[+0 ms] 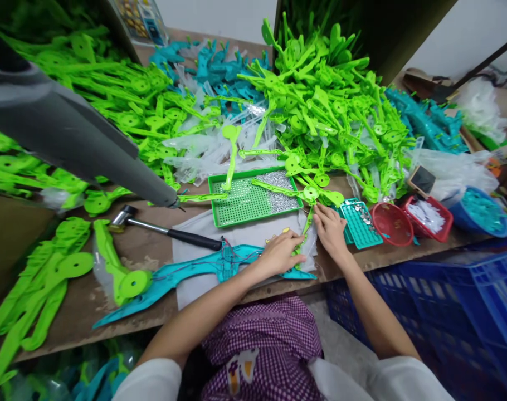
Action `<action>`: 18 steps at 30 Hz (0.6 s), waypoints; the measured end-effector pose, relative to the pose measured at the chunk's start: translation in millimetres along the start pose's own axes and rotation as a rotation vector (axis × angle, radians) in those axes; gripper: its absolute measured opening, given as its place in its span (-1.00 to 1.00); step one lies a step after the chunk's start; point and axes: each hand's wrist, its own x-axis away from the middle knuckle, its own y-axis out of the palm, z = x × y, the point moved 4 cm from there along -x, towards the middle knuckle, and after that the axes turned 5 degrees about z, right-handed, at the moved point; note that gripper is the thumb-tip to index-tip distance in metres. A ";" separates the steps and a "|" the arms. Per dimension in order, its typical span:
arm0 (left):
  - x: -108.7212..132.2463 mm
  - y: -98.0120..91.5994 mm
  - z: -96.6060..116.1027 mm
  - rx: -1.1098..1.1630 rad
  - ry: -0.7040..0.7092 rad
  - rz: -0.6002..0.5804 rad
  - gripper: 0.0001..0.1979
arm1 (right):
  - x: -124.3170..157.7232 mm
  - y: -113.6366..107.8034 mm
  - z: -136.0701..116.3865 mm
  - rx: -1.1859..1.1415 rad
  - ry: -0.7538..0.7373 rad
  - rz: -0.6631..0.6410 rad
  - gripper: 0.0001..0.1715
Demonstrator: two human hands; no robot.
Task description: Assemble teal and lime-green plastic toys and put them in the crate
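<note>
**Grey tapered tool (82,125) slants over a bench (82,312) of green and teal plastic parts**

Closest to the lens, the tool points its thin tip down toward the middle of the bench. Below it are white sleeves (151,380) and a purple checked apron (266,340). At the bench edge, the left hand (281,252) bends its fingers around the lower end of a slim green plastic arm (307,224), grasping it above one end of a long teal shell (174,275) threaded with thin wires. The right hand (331,227) has its fingertips at the arm's upper stretch, just below the round head; whether they grip, I cannot tell.

Beyond the shell lies a hammer (165,229), head to the left. Past it sits a green perforated tray (237,209) with small silver pieces (281,189) heaped at its right end. To the right stand a small teal tray (373,240) of metal discs and a red bowl (393,223). Farther back rise a tangled green heap (316,106) and teal parts (220,67).
</note>
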 end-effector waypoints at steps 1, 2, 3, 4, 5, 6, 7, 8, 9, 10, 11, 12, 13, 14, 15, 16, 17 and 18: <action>0.1 -0.3 0.2 0.002 -0.007 0.000 -0.43 | -2.4 -7.5 -6.4 -0.017 -0.003 0.041 -0.52; 0.2 -0.7 0.6 0.003 -0.013 0.001 -0.44 | -6.6 -15.0 -15.5 -0.027 -0.013 0.089 -0.52; 0.3 -1.1 1.1 0.004 -0.016 0.003 -0.44 | -12.7 -20.9 -27.1 -0.031 -0.037 0.126 -0.53; 0.4 -1.7 1.7 0.001 -0.020 0.007 -0.45 | -21.0 -24.2 -40.3 -0.028 -0.074 0.149 -0.54; 0.6 -2.2 2.1 -0.005 -0.025 0.012 -0.46 | -31.0 -23.0 -54.8 -0.018 -0.138 0.125 -0.56; 0.7 -2.6 2.4 -0.013 -0.031 0.017 -0.46 | -41.9 -17.8 -68.9 0.009 -0.220 0.070 -0.59; 0.9 -2.9 2.6 -0.020 -0.034 0.021 -0.47 | -52.9 -9.8 -81.0 0.055 -0.299 0.005 -0.61; 1.0 -3.2 2.7 -0.026 -0.035 0.026 -0.47 | -63.4 0.0 -89.9 0.115 -0.356 -0.063 -0.64; 1.2 -3.2 2.7 -0.030 -0.033 0.028 -0.47 | -73.0 9.7 -95.2 0.177 -0.385 -0.120 -0.67; 1.2 -2.9 2.5 -0.030 -0.028 0.029 -0.46 | -80.7 18.0 -97.9 0.229 -0.399 -0.164 -0.70; 1.2 -2.6 2.0 -0.029 -0.022 0.030 -0.46 | -86.4 23.7 -98.4 0.266 -0.400 -0.191 -0.72; 1.0 -2.1 1.3 -0.027 -0.018 0.031 -0.45 | -89.5 25.7 -97.8 0.280 -0.393 -0.195 -0.73; 0.9 -1.6 0.4 -0.024 -0.016 0.032 -0.45 | -90.0 23.4 -96.5 0.267 -0.384 -0.176 -0.72; 0.8 -1.0 -0.6 -0.019 -0.015 0.032 -0.45 | -88.0 16.7 -94.9 0.225 -0.371 -0.136 -0.70; 0.7 -0.5 -1.5 -0.007 -0.016 0.030 -0.45 | -83.5 5.7 -92.8 0.156 -0.345 -0.073 -0.67; 0.9 -0.3 -2.1 0.016 -0.017 0.033 -0.43 | -77.0 -8.7 -89.5 0.065 -0.295 0.009 -0.65; 1.3 -0.9 -2.1 0.055 -0.017 0.048 -0.41 | -68.6 -25.1 -84.9 -0.042 -0.220 0.104 -0.63; 2.0 -2.9 -1.5 0.110 -0.015 0.083 -0.36 | -58.6 -41.7 -78.9 -0.158 -0.122 0.207 -0.61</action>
